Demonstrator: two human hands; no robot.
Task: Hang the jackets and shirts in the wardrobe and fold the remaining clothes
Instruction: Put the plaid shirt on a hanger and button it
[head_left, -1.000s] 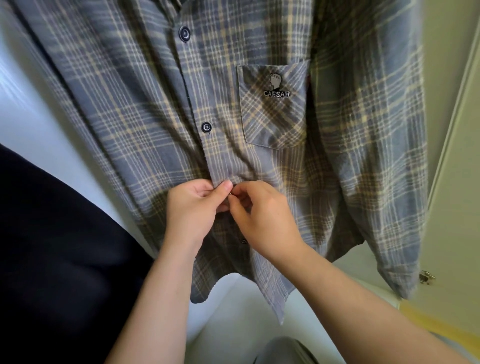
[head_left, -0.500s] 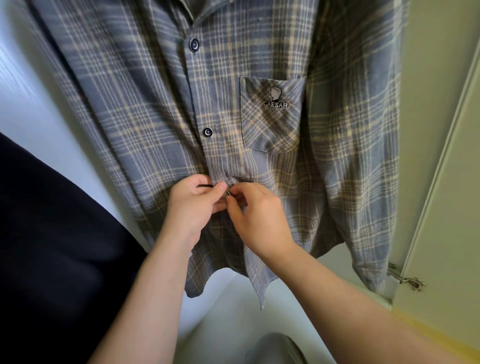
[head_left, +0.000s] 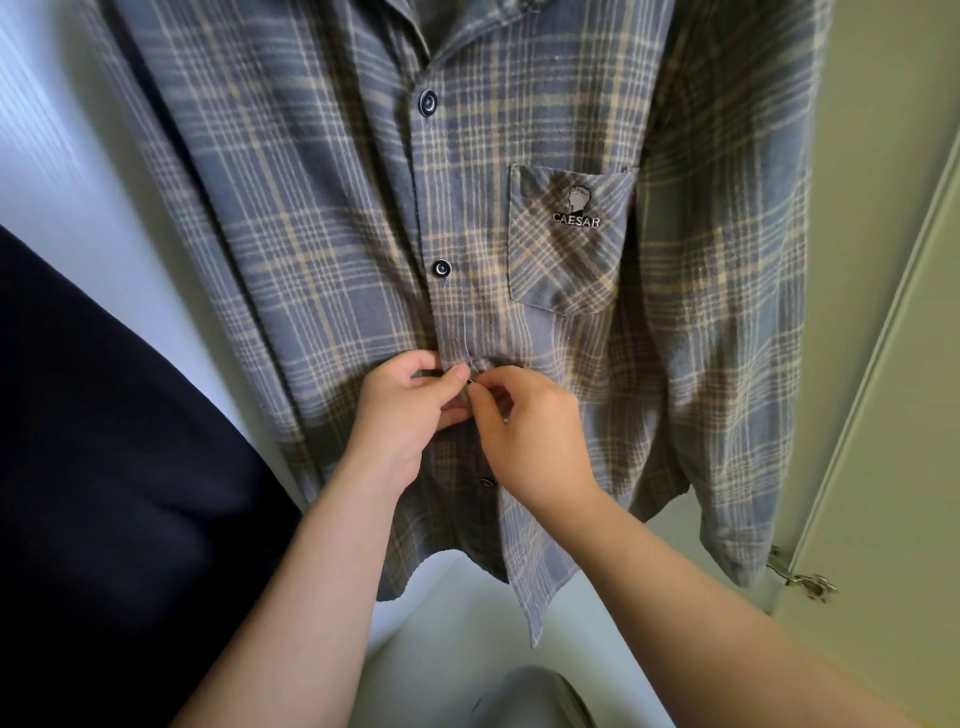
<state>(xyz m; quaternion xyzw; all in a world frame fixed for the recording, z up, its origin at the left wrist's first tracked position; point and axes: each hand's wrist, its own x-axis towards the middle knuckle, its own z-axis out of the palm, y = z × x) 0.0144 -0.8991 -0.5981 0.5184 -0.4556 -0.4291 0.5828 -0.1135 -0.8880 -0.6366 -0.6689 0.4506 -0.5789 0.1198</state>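
Both hands meet at the middle of the shirt front. L hand (head_left: 410, 410) has thumb and forefinger curled tight, pinching the front edge of the plaid shirt (head_left: 311, 234). R hand (head_left: 530, 431) pinches the facing edge just beside it, fingertips touching the left thumb. A small dark button (head_left: 470, 382) shows between the two sets of fingertips; can't tell if it's through its hole. Both forearms are bare and come up from the bottom edge. Between them, very low, sits a grey rounded shape (head_left: 535, 696) (too blurred to name).

Shirt is grey-blue w/ cream checks. It hangs upright in the wardrobe, front toward the camera; whatever it hangs from is out of view. Above the hands two dark buttons are done up, the upper one (head_left: 428, 103) near the collar and the second one (head_left: 441, 268) beside the chest pocket (head_left: 569, 239), which reads CAESAR under a small head logo. Below the hands another button (head_left: 487, 483) shows, and the hem hangs apart there.

At the left, a dark garment (head_left: 104, 467) hangs just beside the shirt. Behind both is the white wardrobe wall (head_left: 62, 156). At the right edge stands the pale green wardrobe door (head_left: 909, 415), w/ a metal hinge (head_left: 800, 577) near the shirt's cuff.
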